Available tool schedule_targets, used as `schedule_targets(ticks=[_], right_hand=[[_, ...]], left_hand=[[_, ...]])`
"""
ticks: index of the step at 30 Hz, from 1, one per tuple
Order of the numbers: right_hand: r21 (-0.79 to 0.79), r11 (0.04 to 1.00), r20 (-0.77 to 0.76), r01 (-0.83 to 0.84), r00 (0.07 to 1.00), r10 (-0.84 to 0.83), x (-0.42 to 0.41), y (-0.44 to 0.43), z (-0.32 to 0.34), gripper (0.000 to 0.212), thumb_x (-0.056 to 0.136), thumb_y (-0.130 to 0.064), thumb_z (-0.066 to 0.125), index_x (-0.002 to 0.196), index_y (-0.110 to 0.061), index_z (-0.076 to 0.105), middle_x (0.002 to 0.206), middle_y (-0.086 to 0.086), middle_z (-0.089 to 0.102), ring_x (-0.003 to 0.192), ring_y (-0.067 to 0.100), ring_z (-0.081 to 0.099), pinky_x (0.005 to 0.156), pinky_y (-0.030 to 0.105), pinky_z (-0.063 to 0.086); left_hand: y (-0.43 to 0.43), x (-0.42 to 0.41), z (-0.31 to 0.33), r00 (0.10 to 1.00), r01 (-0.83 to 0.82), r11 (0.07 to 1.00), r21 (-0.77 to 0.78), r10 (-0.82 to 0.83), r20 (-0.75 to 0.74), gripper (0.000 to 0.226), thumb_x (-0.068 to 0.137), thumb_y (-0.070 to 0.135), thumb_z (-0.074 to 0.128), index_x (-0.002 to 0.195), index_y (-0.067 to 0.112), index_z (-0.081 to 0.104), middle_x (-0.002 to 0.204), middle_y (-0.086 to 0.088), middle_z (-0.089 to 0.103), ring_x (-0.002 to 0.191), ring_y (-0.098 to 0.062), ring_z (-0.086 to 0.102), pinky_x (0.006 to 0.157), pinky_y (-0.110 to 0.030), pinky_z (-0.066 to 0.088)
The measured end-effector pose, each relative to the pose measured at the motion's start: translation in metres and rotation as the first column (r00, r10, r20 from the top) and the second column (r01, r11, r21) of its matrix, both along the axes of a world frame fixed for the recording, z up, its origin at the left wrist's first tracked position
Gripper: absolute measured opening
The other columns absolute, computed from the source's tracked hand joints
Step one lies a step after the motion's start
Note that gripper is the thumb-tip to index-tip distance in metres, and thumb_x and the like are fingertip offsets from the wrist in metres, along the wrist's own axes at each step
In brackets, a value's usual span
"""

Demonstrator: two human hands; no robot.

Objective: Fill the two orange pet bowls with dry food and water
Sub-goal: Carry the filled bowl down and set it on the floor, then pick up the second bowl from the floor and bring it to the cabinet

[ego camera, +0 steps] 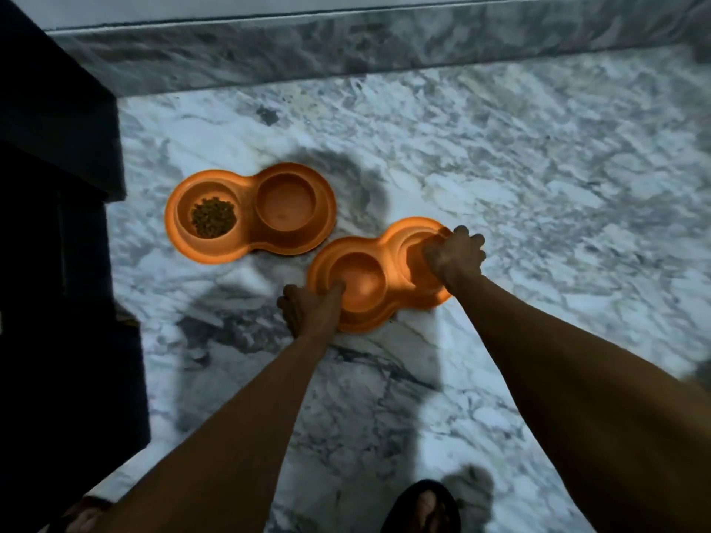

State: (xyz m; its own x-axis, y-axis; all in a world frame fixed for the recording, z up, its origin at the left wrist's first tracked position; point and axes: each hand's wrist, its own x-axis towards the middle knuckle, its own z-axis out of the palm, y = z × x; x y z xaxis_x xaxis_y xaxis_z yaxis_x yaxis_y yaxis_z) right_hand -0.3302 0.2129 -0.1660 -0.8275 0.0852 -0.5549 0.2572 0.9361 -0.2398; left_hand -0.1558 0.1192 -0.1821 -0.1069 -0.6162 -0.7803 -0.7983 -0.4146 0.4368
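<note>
**Gripping the empty double bowl, both hands on**

Holding the nearer orange plastic double-well pet bowl (379, 275) w/ two hands now, down on the grey-white marble floor (538, 167). Our left hand (309, 307) is clamped on the near-left rim, thumb hooked into the left well, fingers curled under the edge. Our right hand (454, 255) is closed over the rim of the right well, thumb side inside, knuckles up. Both wells look empty from here, no food, and we can't tell about water.

Second orange plastic double-well pet bowl (250, 213) sits just beside it, up-left, next to the dark cabinet (57, 148). Its left well has a small heap of brown dry kibble (212, 217); right well looks dry, tho hard to be sure.

Tips for this step, imo: keep the bowl level, lift or slide w/ both hands evenly, and keep it clear of the other bowl so the kibble doesn't get knocked out.

Pose: both arms stretched forward and down, nearly straight, wrists bent onto the rim. We're leaning over; a sandalled foot (423, 505) shows at the bottom edge.
</note>
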Motion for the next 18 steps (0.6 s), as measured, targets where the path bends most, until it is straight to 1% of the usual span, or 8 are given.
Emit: schedule_targets(ticks=[2,3,5,9,12,15,16,18], right_hand=[[-0.005,1.000,0.083,0.022,0.996,-0.022,0.000,0.012,-0.005,0.058,0.085,-0.024,0.066,0.135,-0.007,0.042,0.141,0.018,0.038,0.129,0.040,0.044,0.104,0.047,0.042],[-0.023,1.000,0.110,0.012,0.994,-0.009,0.000,0.018,-0.009,0.062,0.084,-0.023,0.068,0.137,-0.006,0.040,0.141,0.019,0.040,0.128,0.039,0.046,0.104,0.046,0.042],[-0.060,0.998,0.117,-0.008,0.993,0.015,0.002,0.027,-0.012,0.062,0.084,-0.017,0.066,0.138,-0.006,0.039,0.139,0.020,0.044,0.126,0.039,0.048,0.102,0.044,0.042],[-0.064,0.997,0.115,0.039,0.993,-0.031,0.009,0.036,0.003,0.055,0.082,-0.015,0.065,0.132,-0.005,0.044,0.134,0.021,0.049,0.121,0.039,0.051,0.097,0.042,0.044],[-0.089,0.994,0.117,0.064,0.992,-0.053,0.017,0.039,0.045,0.057,0.082,-0.021,0.068,0.132,-0.005,0.044,0.134,0.020,0.050,0.120,0.040,0.052,0.096,0.043,0.045],[-0.135,0.987,0.089,0.087,0.993,-0.075,0.019,0.037,0.115,0.056,0.079,-0.025,0.071,0.126,-0.005,0.048,0.129,0.018,0.053,0.115,0.039,0.054,0.096,0.044,0.047],[-0.157,0.983,0.082,0.094,0.993,-0.082,0.018,0.035,0.142,0.055,0.078,-0.025,0.072,0.123,-0.005,0.050,0.127,0.017,0.054,0.114,0.038,0.055,0.093,0.042,0.047],[-0.207,0.972,0.064,0.113,0.993,-0.102,0.013,0.030,0.197,0.052,0.075,-0.025,0.072,0.119,-0.007,0.052,0.125,0.016,0.056,0.112,0.036,0.056,0.086,0.039,0.047]], left_hand=[[0.011,-0.007,-0.006,0.999,0.050,0.999,0.000,-0.050,0.014,0.090,0.087,0.037,0.069,0.151,0.000,0.017,0.156,-0.021,0.018,0.141,-0.040,0.028,0.111,-0.051,0.034],[0.014,-0.010,-0.008,0.998,0.060,0.998,-0.020,-0.059,0.028,0.083,0.089,0.028,0.067,0.150,0.000,0.019,0.154,-0.022,0.020,0.139,-0.041,0.031,0.109,-0.050,0.036],[0.013,-0.013,-0.009,0.997,0.048,0.997,-0.055,-0.045,0.060,0.068,0.091,0.016,0.062,0.145,-0.001,0.025,0.149,-0.022,0.025,0.134,-0.042,0.035,0.105,-0.049,0.037],[0.004,-0.008,0.003,0.994,0.056,0.994,-0.095,-0.046,0.099,0.056,0.088,0.015,0.063,0.136,-0.002,0.040,0.141,-0.024,0.038,0.126,-0.043,0.045,0.096,-0.047,0.044],[-0.001,-0.004,0.044,0.996,0.036,0.993,-0.114,-0.027,0.080,0.051,0.081,0.020,0.069,0.125,-0.001,0.052,0.129,-0.025,0.052,0.112,-0.042,0.056,0.087,-0.046,0.050],[-0.010,-0.003,0.108,0.999,-0.005,0.991,-0.137,0.010,0.037,0.047,0.072,0.027,0.069,0.113,0.004,0.061,0.118,-0.022,0.059,0.102,-0.040,0.061,0.089,-0.050,0.054],[-0.015,-0.005,0.135,1.000,-0.016,0.988,-0.153,0.017,0.009,0.047,0.070,0.028,0.069,0.111,0.006,0.063,0.117,-0.022,0.060,0.103,-0.040,0.060,0.091,-0.052,0.053],[-0.025,-0.009,0.197,0.999,-0.018,0.980,-0.197,0.012,-0.031,0.047,0.074,0.024,0.071,0.116,0.006,0.063,0.119,-0.022,0.062,0.111,-0.041,0.057,0.097,-0.050,0.049]])
